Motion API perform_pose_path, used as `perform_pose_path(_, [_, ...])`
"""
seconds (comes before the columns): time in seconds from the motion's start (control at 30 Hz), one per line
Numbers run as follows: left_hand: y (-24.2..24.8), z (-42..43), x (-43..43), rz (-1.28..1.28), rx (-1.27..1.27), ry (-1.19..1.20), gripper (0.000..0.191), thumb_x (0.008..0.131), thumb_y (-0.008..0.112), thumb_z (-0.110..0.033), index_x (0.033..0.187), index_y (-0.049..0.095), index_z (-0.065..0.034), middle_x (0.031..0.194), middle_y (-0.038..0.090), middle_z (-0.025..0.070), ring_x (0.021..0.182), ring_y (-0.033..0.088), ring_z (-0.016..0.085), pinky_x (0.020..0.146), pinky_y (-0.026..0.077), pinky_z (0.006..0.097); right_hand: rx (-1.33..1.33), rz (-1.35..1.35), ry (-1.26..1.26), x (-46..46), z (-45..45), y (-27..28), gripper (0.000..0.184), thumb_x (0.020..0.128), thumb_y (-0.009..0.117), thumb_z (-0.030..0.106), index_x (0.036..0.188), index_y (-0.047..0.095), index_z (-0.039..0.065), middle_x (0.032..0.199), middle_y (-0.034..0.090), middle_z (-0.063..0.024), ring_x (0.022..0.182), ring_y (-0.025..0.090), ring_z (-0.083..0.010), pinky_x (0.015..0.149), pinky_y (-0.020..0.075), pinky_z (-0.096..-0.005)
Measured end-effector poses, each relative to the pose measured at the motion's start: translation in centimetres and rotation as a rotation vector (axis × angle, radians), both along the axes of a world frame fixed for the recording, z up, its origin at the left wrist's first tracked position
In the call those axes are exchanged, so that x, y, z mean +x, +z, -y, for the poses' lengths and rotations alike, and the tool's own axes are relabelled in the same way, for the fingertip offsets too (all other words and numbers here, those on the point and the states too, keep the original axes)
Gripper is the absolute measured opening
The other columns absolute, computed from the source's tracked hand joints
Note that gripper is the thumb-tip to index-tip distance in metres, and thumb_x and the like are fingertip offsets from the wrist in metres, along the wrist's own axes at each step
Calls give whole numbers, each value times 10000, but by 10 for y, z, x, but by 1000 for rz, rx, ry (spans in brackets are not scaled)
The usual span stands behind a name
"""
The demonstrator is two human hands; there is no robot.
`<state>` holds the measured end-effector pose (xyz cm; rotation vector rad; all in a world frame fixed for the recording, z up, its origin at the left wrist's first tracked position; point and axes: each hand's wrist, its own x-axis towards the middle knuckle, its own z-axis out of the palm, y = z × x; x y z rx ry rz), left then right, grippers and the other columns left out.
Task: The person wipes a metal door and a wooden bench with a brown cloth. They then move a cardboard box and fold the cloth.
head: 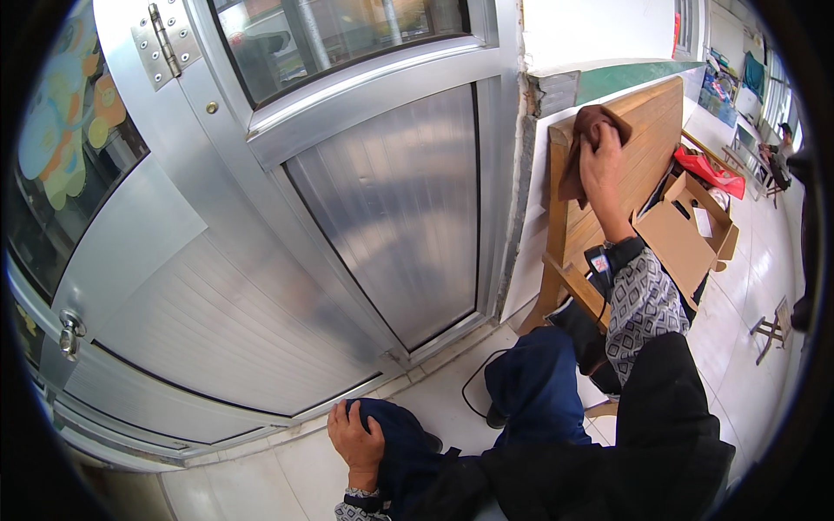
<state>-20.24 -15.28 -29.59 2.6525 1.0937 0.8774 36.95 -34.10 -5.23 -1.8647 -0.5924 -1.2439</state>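
My right hand (603, 163) grips a brown cloth (573, 166) and presses it on the top corner of the wooden backrest (625, 137) of a bench at the right. Part of the cloth hangs down over the backrest's end post. Resting on my knee, my left hand (357, 437) holds nothing, its fingers somewhat spread over the dark blue trousers. Before me stands a metal door (391, 215) with ribbed panels and a window; a steel hinge (164, 45) is at its upper left.
On the bench lie an open cardboard box (684, 241) and a red plastic bag (710, 170). A black cable (470, 384) loops on the tiled floor near my feet. A small folding stool (771, 332) stands at the right. Farther back, a person (778, 153) sits. A round door knob (70, 332) is at the left.
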Motion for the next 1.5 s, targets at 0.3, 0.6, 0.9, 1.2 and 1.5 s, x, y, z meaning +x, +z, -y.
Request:
perform_pose_path(0.3, [-3,0,0,-8,18,3,401,841,701,-155,1210,680,-1,1345,622,254,1313,540,477,1137,407,562,97,-94,43,0,12,-95,295,930,631,28,1206,539,-22,1140,553,-274,1086,531,-513,928,455,-531])
perform_pose_path(0.6, [-1,3,4,-8,11,-9,418,843,704,-158,1228,678,3,1357,619,253,1314,539,478,1136,404,563,-13,-372,28,-26,37,-154,334,934,641,51,1240,531,-23,1174,561,-279,1124,543,-515,964,465,-522])
perform_pose_path(0.9, [-2,3,4,-11,27,-10,409,849,710,-157,1225,678,1,1359,617,251,1313,537,475,1131,409,563,49,-43,147,-57,-4,-62,186,964,654,54,1117,566,-6,1209,582,-244,1124,559,-491,939,484,-511])
perform_pose_path(1.2, [-3,1,3,-17,26,5,401,844,712,-155,1216,681,-7,1364,617,244,1316,538,471,1137,411,559,4,198,268,-46,-105,22,242,871,706,45,1082,590,63,1069,625,-194,958,619,-468,793,535,-527])
perform_pose_path(1.5, [-2,-3,0,-24,5,24,402,848,711,-156,1228,680,-26,1364,623,236,1316,539,465,1137,413,555,-89,-15,215,-51,-115,-92,373,831,736,28,1164,588,105,1059,604,-200,949,641,-464,767,552,-533])
